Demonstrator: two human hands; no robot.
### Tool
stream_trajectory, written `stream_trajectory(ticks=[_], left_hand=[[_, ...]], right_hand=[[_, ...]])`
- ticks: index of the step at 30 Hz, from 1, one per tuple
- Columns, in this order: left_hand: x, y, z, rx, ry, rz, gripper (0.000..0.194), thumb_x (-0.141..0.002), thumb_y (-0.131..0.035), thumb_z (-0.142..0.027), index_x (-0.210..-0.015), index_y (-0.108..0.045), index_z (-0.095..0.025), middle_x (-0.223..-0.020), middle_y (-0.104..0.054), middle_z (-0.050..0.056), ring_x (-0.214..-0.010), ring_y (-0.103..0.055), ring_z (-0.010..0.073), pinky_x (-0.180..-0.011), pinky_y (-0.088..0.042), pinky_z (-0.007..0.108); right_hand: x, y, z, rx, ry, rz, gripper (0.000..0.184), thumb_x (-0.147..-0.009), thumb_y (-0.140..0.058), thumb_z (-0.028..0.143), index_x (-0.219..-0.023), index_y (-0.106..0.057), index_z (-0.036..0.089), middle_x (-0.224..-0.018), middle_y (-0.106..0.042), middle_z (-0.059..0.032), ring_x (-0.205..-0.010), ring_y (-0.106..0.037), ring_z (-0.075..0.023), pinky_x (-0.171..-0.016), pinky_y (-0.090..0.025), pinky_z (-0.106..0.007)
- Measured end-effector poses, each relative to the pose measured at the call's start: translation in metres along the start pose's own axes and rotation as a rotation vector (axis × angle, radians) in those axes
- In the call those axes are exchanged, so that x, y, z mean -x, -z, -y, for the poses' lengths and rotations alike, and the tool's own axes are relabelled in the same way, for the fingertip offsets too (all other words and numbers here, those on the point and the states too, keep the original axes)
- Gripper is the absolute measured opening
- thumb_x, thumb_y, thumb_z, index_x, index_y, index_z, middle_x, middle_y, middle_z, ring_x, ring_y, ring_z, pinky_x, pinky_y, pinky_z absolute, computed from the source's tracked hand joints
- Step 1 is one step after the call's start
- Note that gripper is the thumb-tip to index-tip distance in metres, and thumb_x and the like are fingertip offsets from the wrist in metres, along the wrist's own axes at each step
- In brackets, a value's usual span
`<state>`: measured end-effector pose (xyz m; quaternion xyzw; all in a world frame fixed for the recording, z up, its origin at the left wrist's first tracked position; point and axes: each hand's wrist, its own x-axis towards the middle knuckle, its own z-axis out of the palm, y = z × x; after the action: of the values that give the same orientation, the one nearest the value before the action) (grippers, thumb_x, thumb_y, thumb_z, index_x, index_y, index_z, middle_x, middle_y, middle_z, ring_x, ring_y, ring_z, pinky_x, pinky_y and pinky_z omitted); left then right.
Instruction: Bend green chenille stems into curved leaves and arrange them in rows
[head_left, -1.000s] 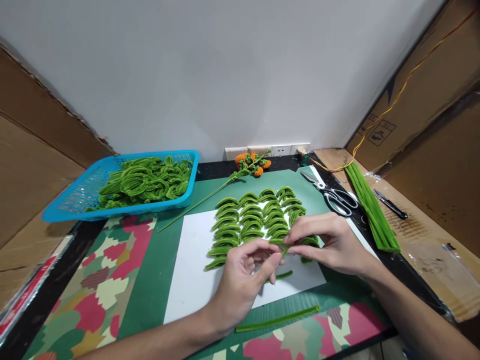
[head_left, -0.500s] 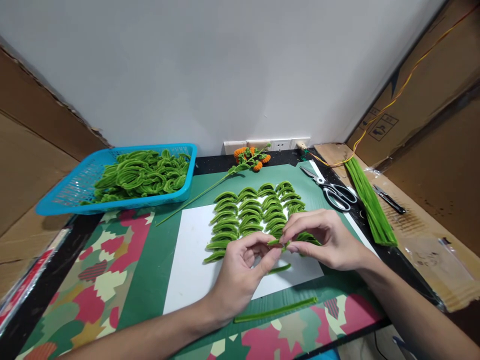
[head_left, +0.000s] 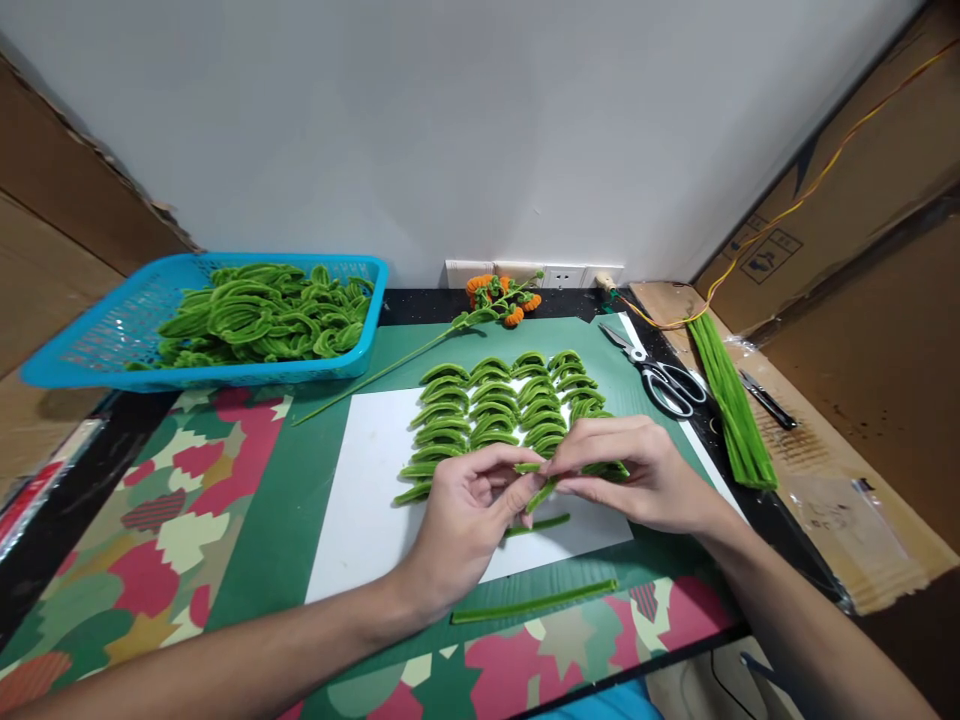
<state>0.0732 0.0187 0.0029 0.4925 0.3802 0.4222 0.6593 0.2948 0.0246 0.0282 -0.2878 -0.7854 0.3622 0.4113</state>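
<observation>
Between my two hands is a short green pipe cleaner (head_left: 541, 496), bent, with its ends showing at the fingertips. My left hand (head_left: 469, 515) pinches it from the left with thumb and forefinger. From the right, my right hand (head_left: 630, 470) pinches it too, and the fingertips of both hands nearly touch. Under them lies a white sheet (head_left: 360, 480) with rows of curved green pipe-cleaner leaves (head_left: 493, 410). A short loose pipe cleaner (head_left: 551, 523) rests on the sheet just below my fingers. Nearer to me, a longer pipe cleaner (head_left: 534, 602) lies on the green mat.
A blue basket (head_left: 45, 370) heaped with green pipe-cleaner pieces stands at the left. Behind the sheet lies an orange-flowered stem (head_left: 487, 305). Scissors (head_left: 667, 385), a bundle of long green pipe cleaners (head_left: 731, 410) and a utility knife (head_left: 769, 400) are at the right.
The view has shifted slightly. Both hands stay close together, still pinching the pipe cleaner; its lower end now points down and left, showing more below the fingertips.
</observation>
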Motion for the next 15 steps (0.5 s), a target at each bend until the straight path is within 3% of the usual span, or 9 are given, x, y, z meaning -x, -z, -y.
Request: stream_trajectory(ticks=[4,8,13,15], left_hand=[[-0.0004,0.0000,0.0007,0.042,0.013,0.038,0.027,-0.083,-0.092,-0.034,-0.098,-0.080,-0.015,-0.077,-0.077,0.003,-0.059,-0.070,0.0145,-0.056,-0.060,0.023],[-0.0018,-0.0016,0.0005,0.064,0.028,0.058,0.027,-0.083,-0.092,-0.032,-0.099,-0.079,-0.015,-0.075,-0.076,0.002,-0.060,-0.069,0.0140,-0.058,-0.059,0.023],[0.0037,0.0024,-0.0010,0.061,0.049,0.076,0.024,-0.094,-0.083,-0.035,-0.109,-0.075,-0.017,-0.074,-0.072,0.001,-0.060,-0.067,0.0126,-0.057,-0.051,0.021],[0.0079,0.0066,0.0001,0.061,0.084,0.108,0.025,-0.099,-0.077,-0.036,-0.115,-0.075,-0.017,-0.078,-0.071,0.003,-0.071,-0.067,0.0145,-0.066,-0.052,0.023]], right_hand=[[0.0003,-0.0038,-0.0013,0.036,0.049,0.002,0.017,-0.098,-0.079,0.023,-0.114,-0.081,0.020,-0.098,-0.081,-0.0079,-0.085,-0.075,-0.0169,-0.077,-0.062,-0.029],[0.0031,-0.0060,-0.0065,0.125,0.157,-0.051,0.010,-0.100,-0.076,0.019,-0.109,-0.080,0.019,-0.092,-0.078,-0.0073,-0.081,-0.073,-0.0167,-0.072,-0.060,-0.028],[0.0025,-0.0083,-0.0062,0.252,0.234,-0.003,0.010,-0.103,-0.070,0.015,-0.112,-0.075,0.017,-0.092,-0.077,-0.0094,-0.083,-0.072,-0.0182,-0.073,-0.059,-0.030],[0.0018,-0.0099,-0.0065,0.287,0.237,0.000,0.012,-0.106,-0.065,0.014,-0.111,-0.074,0.018,-0.090,-0.076,-0.0088,-0.082,-0.071,-0.0178,-0.072,-0.059,-0.029]])
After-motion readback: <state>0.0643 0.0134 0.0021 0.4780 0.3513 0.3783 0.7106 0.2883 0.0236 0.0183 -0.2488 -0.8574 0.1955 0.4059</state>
